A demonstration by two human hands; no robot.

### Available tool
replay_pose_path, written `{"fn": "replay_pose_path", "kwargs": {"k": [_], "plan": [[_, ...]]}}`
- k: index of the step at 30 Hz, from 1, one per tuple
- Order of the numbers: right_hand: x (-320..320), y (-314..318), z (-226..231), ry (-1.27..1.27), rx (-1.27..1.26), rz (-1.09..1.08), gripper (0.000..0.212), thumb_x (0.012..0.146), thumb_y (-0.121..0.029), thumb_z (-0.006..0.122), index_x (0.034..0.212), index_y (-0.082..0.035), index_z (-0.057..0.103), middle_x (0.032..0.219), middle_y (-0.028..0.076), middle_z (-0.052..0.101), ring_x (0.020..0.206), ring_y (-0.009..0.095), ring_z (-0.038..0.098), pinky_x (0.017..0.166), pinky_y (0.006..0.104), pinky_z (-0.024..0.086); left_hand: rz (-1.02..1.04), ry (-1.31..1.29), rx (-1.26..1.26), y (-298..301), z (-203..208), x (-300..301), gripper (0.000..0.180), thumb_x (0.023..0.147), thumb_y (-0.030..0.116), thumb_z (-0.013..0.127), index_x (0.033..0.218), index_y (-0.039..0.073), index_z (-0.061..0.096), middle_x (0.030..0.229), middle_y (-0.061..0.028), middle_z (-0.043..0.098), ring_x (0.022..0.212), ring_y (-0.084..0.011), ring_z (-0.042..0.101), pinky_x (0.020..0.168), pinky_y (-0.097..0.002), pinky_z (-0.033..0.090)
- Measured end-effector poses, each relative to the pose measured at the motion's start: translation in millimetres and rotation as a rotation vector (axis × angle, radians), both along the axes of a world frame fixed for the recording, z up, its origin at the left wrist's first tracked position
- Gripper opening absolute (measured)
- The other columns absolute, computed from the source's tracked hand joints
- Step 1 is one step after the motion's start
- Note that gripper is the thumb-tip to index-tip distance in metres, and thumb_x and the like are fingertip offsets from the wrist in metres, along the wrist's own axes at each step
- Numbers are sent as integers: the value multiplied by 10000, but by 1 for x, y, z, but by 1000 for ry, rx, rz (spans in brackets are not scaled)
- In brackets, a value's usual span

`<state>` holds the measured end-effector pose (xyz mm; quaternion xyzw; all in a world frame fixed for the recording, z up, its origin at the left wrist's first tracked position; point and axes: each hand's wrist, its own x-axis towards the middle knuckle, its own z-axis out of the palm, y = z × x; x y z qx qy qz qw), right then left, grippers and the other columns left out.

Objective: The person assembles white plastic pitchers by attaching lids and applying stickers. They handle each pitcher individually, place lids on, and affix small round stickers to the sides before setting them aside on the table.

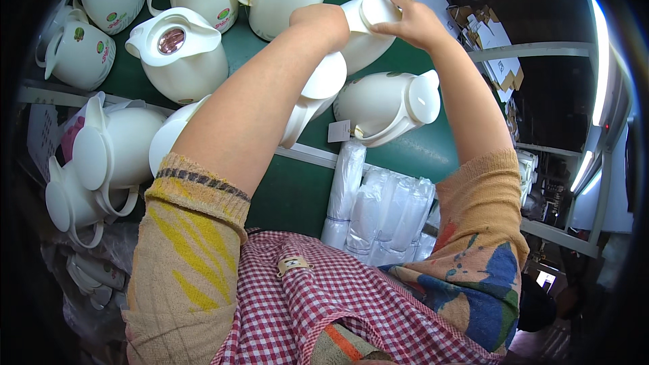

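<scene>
A white thermos jug [365, 51] stands tilted at the far middle of the green table. My right hand [420, 23] grips its round white lid [380, 12], with thumb and fingers on opposite sides of the rim. My left hand [321, 23] is bent at the wrist against the left side of this jug; its fingers are hidden from view. Nearer to me, another thermos jug [378, 101] leans on its side with a small white tag [339, 131] hanging from it. A further white lid [326, 76] shows beside my left forearm.
Several white jugs stand at the far left, one an open-topped jug [179, 54]. More lidded jugs [128, 145] crowd the left edge. Rolled clear plastic bags [385, 213] lie at the table's near edge. Torn cardboard [497, 44] is piled at the right, beside a metal frame [541, 51].
</scene>
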<state>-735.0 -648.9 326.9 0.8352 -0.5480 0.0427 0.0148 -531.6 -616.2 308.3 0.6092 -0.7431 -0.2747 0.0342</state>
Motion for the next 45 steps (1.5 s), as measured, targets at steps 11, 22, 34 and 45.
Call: {"fn": "replay_pose_path", "kwargs": {"k": [11,22,34,45], "plan": [[23,-9,-8,202,-36,-109,768,721,-557,600,1351,-131,491,1368,167,500,1156,335,565,923,434,490,46,114,-50,-8,-12,-2,330,819,334,599,1015,94,712,1060,-138,689,975,-292,668,836,-392,520],[43,13,-17,-42,-125,-150,543,845,-382,527,1295,-78,525,1297,182,501,1187,357,470,1017,471,355,-64,-66,-20,-10,-12,-22,263,773,223,687,1026,168,733,1087,-63,697,1020,-193,664,829,-307,518],[8,-6,-46,15,-249,-110,487,852,-344,564,1280,-113,545,1318,135,531,1211,325,494,990,463,411,5,20,-104,-18,-30,-41,269,824,235,634,1047,110,719,1133,-107,677,1074,-232,642,886,-359,510],[101,-45,26,-238,-86,-103,642,842,-545,563,1351,-155,523,1447,141,428,1339,322,391,1089,453,325,-73,-29,-334,-75,66,143,345,810,197,620,1132,80,663,1045,-162,681,971,-308,655,860,-409,507]]}}
